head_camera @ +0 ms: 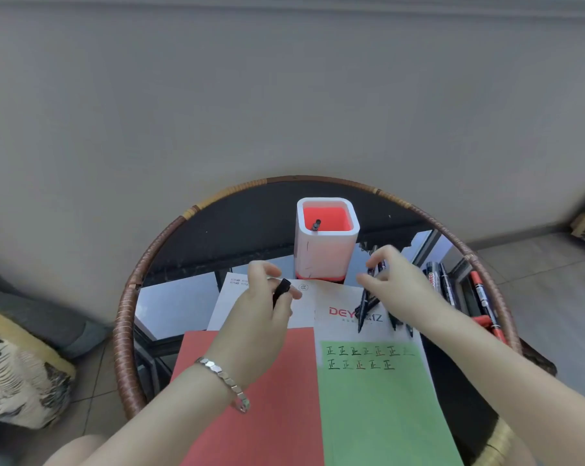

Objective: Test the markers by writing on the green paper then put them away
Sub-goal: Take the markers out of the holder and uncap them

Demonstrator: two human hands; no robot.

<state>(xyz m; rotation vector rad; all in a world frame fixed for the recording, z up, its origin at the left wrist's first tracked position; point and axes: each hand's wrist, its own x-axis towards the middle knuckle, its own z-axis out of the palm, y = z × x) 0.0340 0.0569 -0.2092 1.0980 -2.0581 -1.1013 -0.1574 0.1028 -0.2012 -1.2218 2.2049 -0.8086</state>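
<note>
The green paper (pixel 385 405) lies at the front right of the round table, with two rows of written characters near its top edge. My left hand (pixel 264 317) pinches a black marker (pixel 282 291); only its short upper end shows above the fingers. My right hand (pixel 398 287) is curled round several black markers (pixel 363 309) whose tips stick out below it over the white sheet. A white pen holder (pixel 324 253) with a red inside stands behind both hands, and one dark marker (pixel 316 225) is in it.
A red paper (pixel 267 391) lies left of the green one, on a white printed sheet (pixel 331 297). More black markers (pixel 435 280) and a red marker (pixel 482 294) lie at the table's right. The glass table has a woven rim (pixel 126 317). A cushion (pixel 19 375) sits on the floor at left.
</note>
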